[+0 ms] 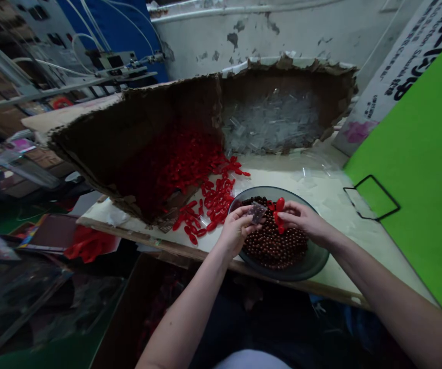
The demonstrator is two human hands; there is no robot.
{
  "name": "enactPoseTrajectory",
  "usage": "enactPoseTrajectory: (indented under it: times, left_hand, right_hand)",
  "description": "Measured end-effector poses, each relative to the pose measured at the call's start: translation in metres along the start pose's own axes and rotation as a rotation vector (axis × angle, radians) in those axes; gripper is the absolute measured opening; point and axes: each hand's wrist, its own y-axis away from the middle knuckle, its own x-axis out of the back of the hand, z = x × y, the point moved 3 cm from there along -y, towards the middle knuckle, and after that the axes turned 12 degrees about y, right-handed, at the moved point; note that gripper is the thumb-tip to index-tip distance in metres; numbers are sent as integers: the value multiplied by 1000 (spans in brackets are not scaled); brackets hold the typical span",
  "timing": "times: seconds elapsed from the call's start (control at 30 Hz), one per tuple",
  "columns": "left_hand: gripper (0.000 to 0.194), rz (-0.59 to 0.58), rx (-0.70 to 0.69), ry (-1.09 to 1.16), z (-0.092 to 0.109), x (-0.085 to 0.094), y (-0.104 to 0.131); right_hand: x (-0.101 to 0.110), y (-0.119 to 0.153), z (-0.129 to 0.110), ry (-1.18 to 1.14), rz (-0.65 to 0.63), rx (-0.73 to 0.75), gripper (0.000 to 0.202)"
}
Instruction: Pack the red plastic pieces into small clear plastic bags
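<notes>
My left hand (238,225) is closed on a small clear plastic piece (257,212) with something dark showing in or through it. Red oval-ended plastic pieces (280,214) are pinched between the fingertips of my right hand (301,220). Both hands are over a grey-green bowl (319,261), close together but apart. Shiny dark brown beads (277,248) fill much of the bowl. Left of it, loose red plastic pieces (217,202) lie on the pale table and run back into a heap (184,159) in a torn cardboard box.
Clear plastic pieces (275,120) fill the right part of the torn cardboard box (136,107). A green panel (421,179) with a black wire loop (394,205) stands at the right. Machinery (105,66) is at the back left. Below the table edge sits an open carton (128,302).
</notes>
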Motion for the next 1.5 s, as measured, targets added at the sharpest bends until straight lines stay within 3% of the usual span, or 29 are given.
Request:
enactPoseTrajectory:
  times: [0.1, 0.27, 0.43, 0.7, 1.03, 1.13, 1.37, 1.5]
  left_hand:
    - [34, -1, 34, 19, -4, -4, -2]
    - [35, 8, 19, -16, -11, -3, -8]
    - [40, 9, -23, -72, -15, -1, -10]
    - [36, -45, 2, -167, -21, -5, -7]
    - [39, -46, 17, -167, -21, -4, -7]
    - [38, -50, 14, -164, -22, -4, -7]
    - [34, -30, 8, -203, -23, -5, -7]
    - [34, 7, 2, -208, -22, -5, -7]
  right_hand:
    - [1, 6, -23, -73, -8, 16, 35]
    - [4, 9, -42, 86, 21, 47, 33]
    - [3, 10, -34, 60, -29, -38, 34]
    - [1, 7, -26, -306, 35, -101, 26]
    - [-10, 2, -24, -278, 59, -91, 23]
    - [-6, 0, -20, -158, 144, -60, 22]
    - [-10, 10, -32, 563, 361, 185, 20]
    - [-15, 20, -46, 604, 408, 262, 21]
